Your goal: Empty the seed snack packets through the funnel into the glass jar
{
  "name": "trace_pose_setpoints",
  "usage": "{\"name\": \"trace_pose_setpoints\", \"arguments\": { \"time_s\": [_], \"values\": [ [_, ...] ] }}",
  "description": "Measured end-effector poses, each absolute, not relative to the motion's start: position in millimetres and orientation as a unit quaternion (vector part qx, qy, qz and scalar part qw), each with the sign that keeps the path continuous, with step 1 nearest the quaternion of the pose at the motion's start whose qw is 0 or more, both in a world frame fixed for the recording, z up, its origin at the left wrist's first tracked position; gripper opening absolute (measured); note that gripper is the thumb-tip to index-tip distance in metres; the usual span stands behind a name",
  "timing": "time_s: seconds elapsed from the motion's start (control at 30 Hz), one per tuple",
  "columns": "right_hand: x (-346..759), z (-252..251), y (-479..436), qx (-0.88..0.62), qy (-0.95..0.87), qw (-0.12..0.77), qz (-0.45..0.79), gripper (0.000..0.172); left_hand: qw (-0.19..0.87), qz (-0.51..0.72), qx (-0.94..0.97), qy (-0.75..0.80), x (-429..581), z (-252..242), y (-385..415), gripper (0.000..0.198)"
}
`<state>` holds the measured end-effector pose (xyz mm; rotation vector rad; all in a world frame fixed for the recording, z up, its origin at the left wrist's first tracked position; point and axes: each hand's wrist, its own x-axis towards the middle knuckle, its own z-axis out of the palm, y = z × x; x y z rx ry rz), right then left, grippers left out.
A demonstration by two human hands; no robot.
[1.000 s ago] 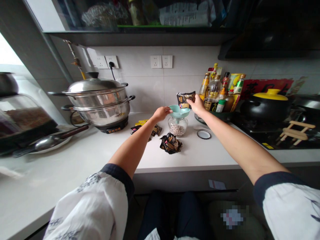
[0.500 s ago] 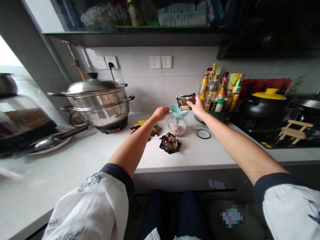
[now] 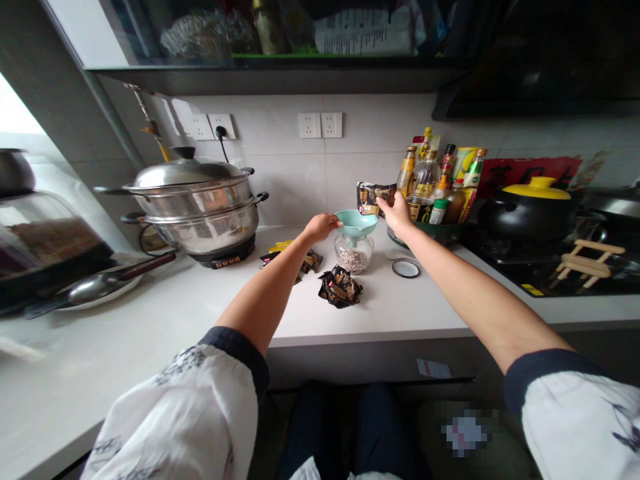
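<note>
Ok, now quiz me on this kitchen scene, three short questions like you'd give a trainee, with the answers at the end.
1. Which hand holds a black packet above the counter?
2. Pick one. What is directly beneath the green funnel?
A) a frying pan
B) a glass jar
C) a ceramic mug
3. Fill in the blank: the black pot has a ____ lid.

Key:
1. The right hand
2. B
3. yellow
</note>
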<state>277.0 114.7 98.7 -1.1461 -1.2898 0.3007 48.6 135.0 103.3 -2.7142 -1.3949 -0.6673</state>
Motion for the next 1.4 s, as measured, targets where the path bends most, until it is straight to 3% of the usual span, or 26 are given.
{"name": "trace_pose_setpoints", "arguments": {
  "time_s": [0.27,0.5,0.63,0.8,1.4],
  "values": [
    [273.4,102.4,118.7,-0.47,-0.566,0.643,0.211,0.038,-0.004,-0.22,-0.87,-0.441,48.5,103.0,137.4,0.035],
    [267.5,111.7,119.5,-0.463,-0.512,0.653,0.311,0.031,-0.022,-0.224,-0.867,-0.444,48.0,102.9,138.0,0.037],
    [264.0,111.1,113.3,-0.46,-0.515,0.639,0.339,0.037,-0.02,-0.221,-0.868,-0.445,48.3,102.6,139.4,0.038],
    [257.7,111.5,106.8,-0.494,-0.506,0.64,0.301,0.049,-0.017,-0.212,-0.87,-0.445,48.7,104.0,138.0,0.04],
    [253.6,103.1,115.6,-0.524,-0.564,0.608,0.191,0.032,-0.019,-0.186,-0.875,-0.446,47.4,108.0,137.4,0.041]
  ]
}}
